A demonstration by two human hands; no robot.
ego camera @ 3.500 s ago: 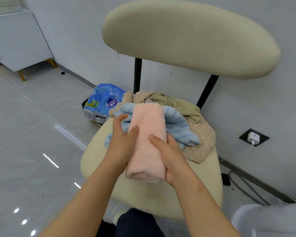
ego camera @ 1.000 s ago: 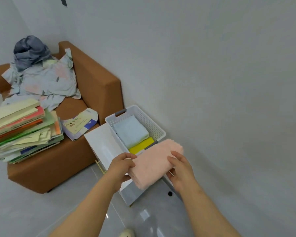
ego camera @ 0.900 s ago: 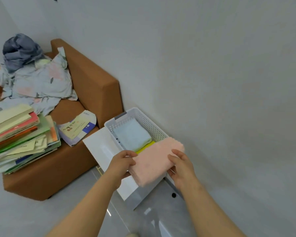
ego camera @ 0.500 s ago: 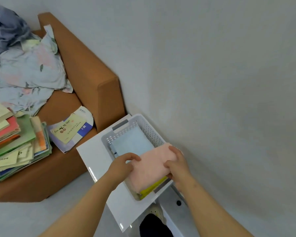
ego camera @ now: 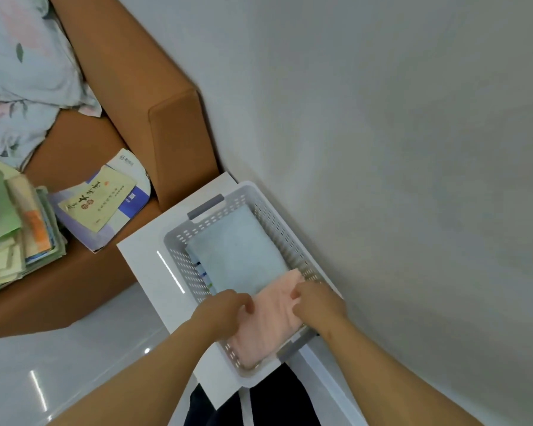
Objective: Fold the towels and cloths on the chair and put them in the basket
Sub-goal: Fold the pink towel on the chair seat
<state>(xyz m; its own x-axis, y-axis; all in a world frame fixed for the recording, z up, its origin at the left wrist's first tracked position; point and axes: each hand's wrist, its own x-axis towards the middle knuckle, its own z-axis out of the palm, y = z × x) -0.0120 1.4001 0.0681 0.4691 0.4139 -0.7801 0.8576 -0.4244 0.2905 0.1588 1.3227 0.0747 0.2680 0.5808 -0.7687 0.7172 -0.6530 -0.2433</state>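
Your left hand and right hand each form a grip on the folded pink towel, one hand at either long edge, fingers curled over the top of the cloth. Half a second ago the towel was held above the rim of the basket; it now lies inside the near end, and your view has tilted further down, so the basket fills more of the frame.

The towel's long axis runs from the near corner of the basket up and to the right, in line with the basket's own length. Its far short edge overlaps the near edge of the folded pale blue towel, which occupies the far half. The yellow item seen earlier beneath the pink towel is now covered.

Materials and shapes:
- Pink towel — soft, fuzzy pile, folded to a thick rectangle.
- Pale blue towel — flatter, finer pile, also rectangular.
- Basket — white plastic, rectangular, walls pierced with rows of slots, a grey handle at the far end and another at the near end.

The basket rests on a glossy white bench set against the grey wall. Left of the bench stands a brown sofa carrying a floral cloth, a leaning stack of books and a booklet.
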